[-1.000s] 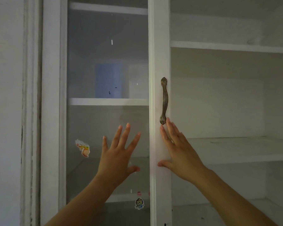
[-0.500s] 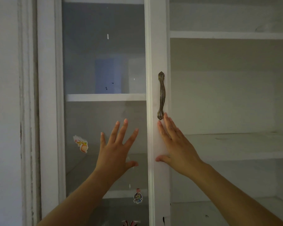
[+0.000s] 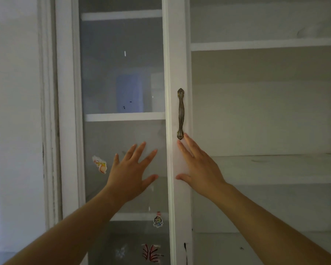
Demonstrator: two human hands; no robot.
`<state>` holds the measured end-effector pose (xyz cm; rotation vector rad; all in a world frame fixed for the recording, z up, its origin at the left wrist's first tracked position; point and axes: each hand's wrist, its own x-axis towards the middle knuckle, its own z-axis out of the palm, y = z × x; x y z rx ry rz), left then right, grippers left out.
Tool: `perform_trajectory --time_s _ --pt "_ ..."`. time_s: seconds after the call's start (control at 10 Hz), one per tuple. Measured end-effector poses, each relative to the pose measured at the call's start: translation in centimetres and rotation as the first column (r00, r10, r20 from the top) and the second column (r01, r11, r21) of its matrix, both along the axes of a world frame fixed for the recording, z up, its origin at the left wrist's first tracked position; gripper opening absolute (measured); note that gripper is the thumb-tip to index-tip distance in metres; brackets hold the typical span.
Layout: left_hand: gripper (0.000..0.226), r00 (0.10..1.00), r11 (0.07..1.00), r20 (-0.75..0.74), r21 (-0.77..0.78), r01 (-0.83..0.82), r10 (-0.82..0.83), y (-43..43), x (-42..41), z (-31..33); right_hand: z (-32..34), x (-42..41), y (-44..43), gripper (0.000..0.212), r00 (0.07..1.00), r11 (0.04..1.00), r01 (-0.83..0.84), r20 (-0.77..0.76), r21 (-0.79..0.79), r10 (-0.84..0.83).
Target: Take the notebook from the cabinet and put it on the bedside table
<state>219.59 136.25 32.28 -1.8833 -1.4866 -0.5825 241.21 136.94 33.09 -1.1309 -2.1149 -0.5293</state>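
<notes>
My left hand (image 3: 131, 174) is spread flat against the glass door (image 3: 122, 131). My right hand (image 3: 197, 169) is flat with fingers together on the door's frame, just below the handle (image 3: 180, 113), likely to steady or swing it. Neither grip holds anything. The notebook is not visible; the glass is hazy and the shelves (image 3: 275, 163) beside my right hand look bare.

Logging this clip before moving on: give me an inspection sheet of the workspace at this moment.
Surface: white cabinet, right side open, its visible shelves bare.
Job's things: notebook not seen; bedside table not seen.
Clutter: cartoon stickers on the glass door; bronze handle on the door frame.
Grippers: left hand spread, at the glass; right hand flat on the frame below the handle; both hold nothing.
Cables: nothing seen.
Surroundings: plain white wall to the left.
</notes>
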Motion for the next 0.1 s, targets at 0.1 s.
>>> perform_trajectory --time_s 0.1 --pt "0.071 0.999 0.997 -0.001 0.071 0.038 -0.038 -1.98 0.27 0.18 0.76 0.15 -2.14 0.09 1.0 1.0 -0.018 -0.025 0.022 0.019"
